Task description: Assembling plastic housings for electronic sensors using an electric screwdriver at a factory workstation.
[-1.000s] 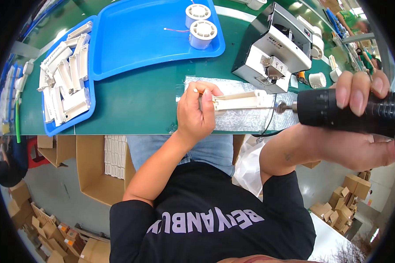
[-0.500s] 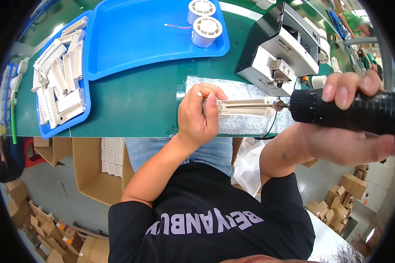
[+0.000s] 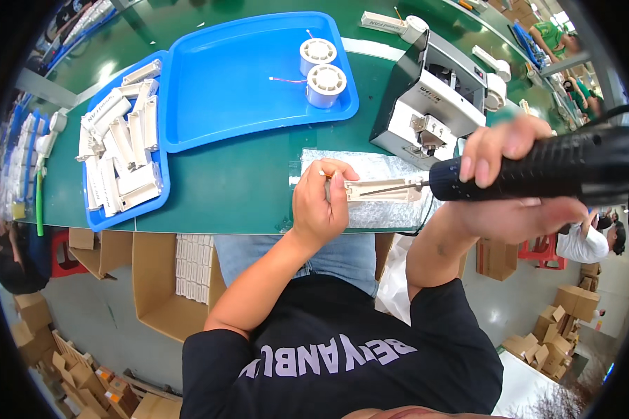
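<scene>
My left hand (image 3: 320, 209) pinches the left end of a long, narrow white plastic housing (image 3: 395, 197), its open side up. A short orange wire (image 3: 326, 174) sticks out by my fingers. My right hand (image 3: 500, 150) is wrapped round a black electric screwdriver (image 3: 552, 171), held nearly level. Its long thin bit (image 3: 388, 189) runs leftward inside the housing toward my left fingers. Whether a screw sits at the bit's tip is too small to tell. Under the housing lies a crinkled clear plastic sheet (image 3: 377, 221) on the green table.
Two white round fan units (image 3: 326, 85) stand in a large blue tray (image 3: 237, 84). Left of it, a smaller blue tray (image 3: 162, 201) holds several white plastic shells (image 3: 122, 140). A black-and-white boxy machine (image 3: 398, 129) stands beyond my right hand. Below the table edge is an open carton (image 3: 154, 293).
The whole view has shifted, so the table appears lower. The screwdriver body has come closer to the housing's right end. Both hands keep their holds.
</scene>
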A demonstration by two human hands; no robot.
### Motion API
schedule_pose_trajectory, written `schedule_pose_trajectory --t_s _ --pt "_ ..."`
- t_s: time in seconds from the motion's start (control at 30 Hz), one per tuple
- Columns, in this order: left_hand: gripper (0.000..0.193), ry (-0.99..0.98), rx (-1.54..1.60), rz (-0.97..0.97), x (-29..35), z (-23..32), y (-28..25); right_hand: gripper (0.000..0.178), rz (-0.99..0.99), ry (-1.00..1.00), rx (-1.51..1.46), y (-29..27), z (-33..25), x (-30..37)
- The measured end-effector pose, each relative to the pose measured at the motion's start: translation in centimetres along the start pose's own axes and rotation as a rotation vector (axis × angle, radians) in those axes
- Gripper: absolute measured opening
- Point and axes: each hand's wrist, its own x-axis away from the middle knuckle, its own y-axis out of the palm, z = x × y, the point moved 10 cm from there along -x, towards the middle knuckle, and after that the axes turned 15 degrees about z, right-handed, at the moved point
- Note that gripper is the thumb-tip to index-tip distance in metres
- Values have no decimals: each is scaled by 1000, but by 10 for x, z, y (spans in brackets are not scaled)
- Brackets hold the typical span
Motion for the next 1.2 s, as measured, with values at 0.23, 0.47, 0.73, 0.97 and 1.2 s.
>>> schedule_pose_trajectory --t_s 0.23,0.47,0.73,0.97,1.2 --pt "7 -1 13 38 -3 -1 -3 91 -55 -40 -8 8 -14 -10" --pt "7 10 20 45 -3 -2 -2 94 39 -29 -9 2 -4 -7" --pt "7 -1 36 46 -4 -1 -4 87 -67 72 -22 8 0 -5" --pt "6 -20 27 21 -4 -2 -3 73 -115 149 -50 0 2 2" --pt "6 -8 36 13 -6 1 -1 74 -61 100 -73 -9 3 3"
